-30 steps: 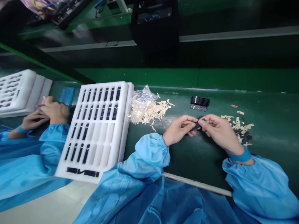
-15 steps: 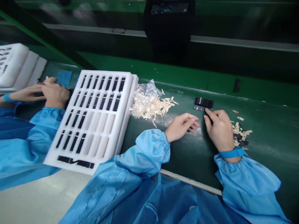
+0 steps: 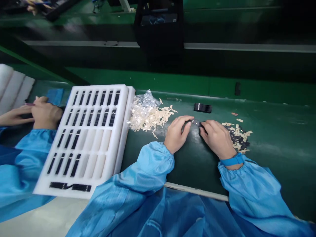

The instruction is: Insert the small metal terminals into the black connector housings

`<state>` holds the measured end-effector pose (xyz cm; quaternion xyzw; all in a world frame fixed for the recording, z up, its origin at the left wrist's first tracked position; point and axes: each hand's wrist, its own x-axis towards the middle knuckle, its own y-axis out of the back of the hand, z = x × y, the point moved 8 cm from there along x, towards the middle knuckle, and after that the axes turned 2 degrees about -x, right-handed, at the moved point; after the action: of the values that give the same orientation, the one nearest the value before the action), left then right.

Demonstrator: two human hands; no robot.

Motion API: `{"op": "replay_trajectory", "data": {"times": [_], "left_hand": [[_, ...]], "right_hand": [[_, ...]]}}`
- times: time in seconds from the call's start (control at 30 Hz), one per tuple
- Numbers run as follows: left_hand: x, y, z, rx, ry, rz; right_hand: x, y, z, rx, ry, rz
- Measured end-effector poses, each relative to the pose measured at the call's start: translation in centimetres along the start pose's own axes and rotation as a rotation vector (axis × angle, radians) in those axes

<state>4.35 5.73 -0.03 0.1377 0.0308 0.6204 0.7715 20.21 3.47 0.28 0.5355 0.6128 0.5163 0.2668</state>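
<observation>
Between my two hands is a small flat black strip (image 3: 197,122) with a few pale spots on it. My left hand (image 3: 178,133) pinches its left end between thumb and finger. At the other end, my right hand (image 3: 216,136) grips it, with the fingers covering that part. Just beyond my hands, a row of black strips (image 3: 202,108) lies side by side on the green work surface (image 3: 187,168). Right of my right hand is a mixed heap of small cream and black pieces (image 3: 239,137).
To the left, a white foam tray (image 3: 81,194) on another tray holds black strips in slots. A clear plastic bag (image 3: 148,98) lies with a pile of cream tabs (image 3: 158,120). A co-worker's hands (image 3: 46,113) are at far left; a dark bin (image 3: 160,39) stands at the back.
The black strip beside the row has been picked up and drawn nearer, and both my hands now hold it. My left hand has closed on its end. The view has shifted right.
</observation>
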Motion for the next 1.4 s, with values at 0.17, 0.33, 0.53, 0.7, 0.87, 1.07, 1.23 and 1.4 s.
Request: {"op": "replay_trajectory", "data": {"times": [0.17,0.33,0.53,0.7,0.87,1.07,1.23,1.4], "left_hand": [[-0.1,-1.8,0.6,0.413,-0.21,-0.218],[-0.5,-1.8,-0.1,0.561,-0.214,-0.206],[-0.7,-1.2,-1.8,-0.002,0.193,-0.127],[-0.6,-2.3,-2.2,-0.379,0.382,-0.172],[-0.7,-2.7,-2.1,-0.502,0.458,-0.219],[-0.9,-2.8,-2.5,-0.515,0.457,-0.206],[-0.7,-2.7,-2.8,-0.334,0.379,-0.211],[-0.7,-2.9,-2.5,-0.414,0.328,-0.198]], "right_hand": [[-0.1,-0.6,0.3,0.231,-0.006,-0.026],[0.2,0.7,0.5,0.341,-0.001,-0.058],[-0.8,5.6,9.4,0.267,-0.363,0.068],[-1.6,5.1,12.2,0.157,-0.383,0.026],[-1.6,3.9,11.4,0.082,-0.354,-0.001],[-1.5,5.7,10.8,0.112,-0.348,0.076],[-1.0,5.1,9.2,0.473,-0.446,0.067],[-0.9,0.9,5.3,0.876,-0.527,0.063]]}}
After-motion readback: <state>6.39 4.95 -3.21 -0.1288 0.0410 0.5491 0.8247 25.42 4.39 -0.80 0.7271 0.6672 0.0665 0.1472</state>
